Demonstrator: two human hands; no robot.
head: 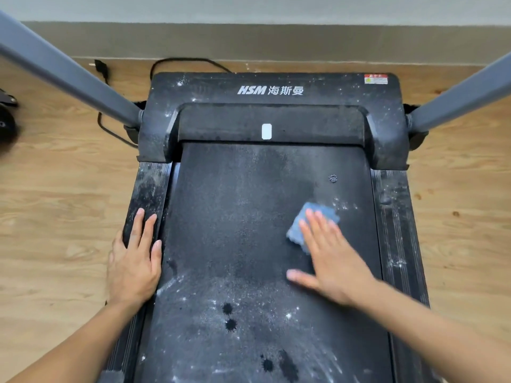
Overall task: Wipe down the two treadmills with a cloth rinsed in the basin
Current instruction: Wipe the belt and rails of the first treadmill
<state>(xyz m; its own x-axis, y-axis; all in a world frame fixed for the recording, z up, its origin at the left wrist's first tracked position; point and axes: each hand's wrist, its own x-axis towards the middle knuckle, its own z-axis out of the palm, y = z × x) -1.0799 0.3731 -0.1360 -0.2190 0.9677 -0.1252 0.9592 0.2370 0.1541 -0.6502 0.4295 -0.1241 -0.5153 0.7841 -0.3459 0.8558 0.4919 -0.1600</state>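
Two flat hands: right hand [331, 252] presses one cloth [311, 217] on one treadmill [249, 217].

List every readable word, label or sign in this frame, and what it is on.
"HSM 海斯曼": white logo on the black motor cover of the treadmill.
Red and yellow sticker at the cover's far right corner: print too small to read.
White patch on the cover's front lip: no text visible.
Nothing else bears text.
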